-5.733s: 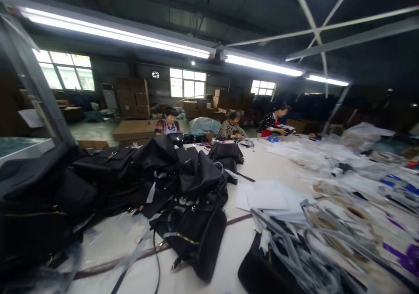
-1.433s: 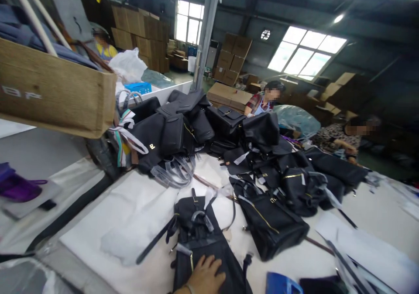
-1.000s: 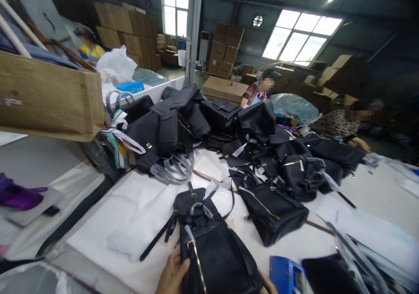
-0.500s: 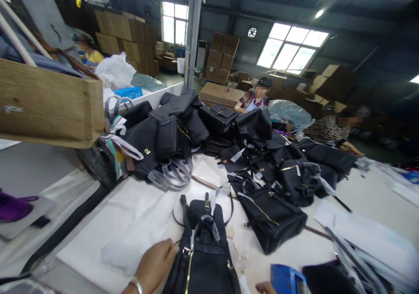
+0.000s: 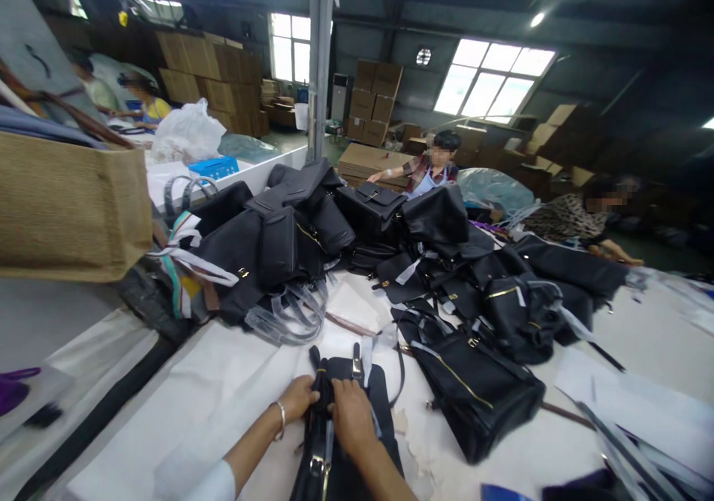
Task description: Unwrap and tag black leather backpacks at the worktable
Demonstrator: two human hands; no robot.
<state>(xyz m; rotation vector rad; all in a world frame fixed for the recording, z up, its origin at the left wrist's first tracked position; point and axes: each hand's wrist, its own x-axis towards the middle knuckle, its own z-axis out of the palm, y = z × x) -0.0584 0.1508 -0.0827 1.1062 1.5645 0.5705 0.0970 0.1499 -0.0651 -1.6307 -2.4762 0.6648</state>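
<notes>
A black backpack [image 5: 380, 391] with gold zips and buckles lies on the white-covered table in front of me. My left hand [image 5: 298, 397], a bracelet at its wrist, closes on the gathered black strap [image 5: 323, 388] near the bag's top left. Close beside it, my right hand [image 5: 352, 415] bends its fingers over the same strap area, covering part of the bag's front. Its fingertips are partly hidden. To the right, apart from both hands, another black bag [image 5: 474, 393] with a gold zip rests on its side.
Behind lies a heap of black bags [image 5: 290, 241], some handles wrapped in clear plastic. A woven tan bag [image 5: 72, 207] stands at the left. White sheets [image 5: 641, 397] lie at the right. One person [image 5: 429, 170] is across the table, another [image 5: 574, 215] further right.
My right hand has come from the lower edge onto the backpack's top. My left hand has moved up and right to the strap. The person across has stretched out an arm.
</notes>
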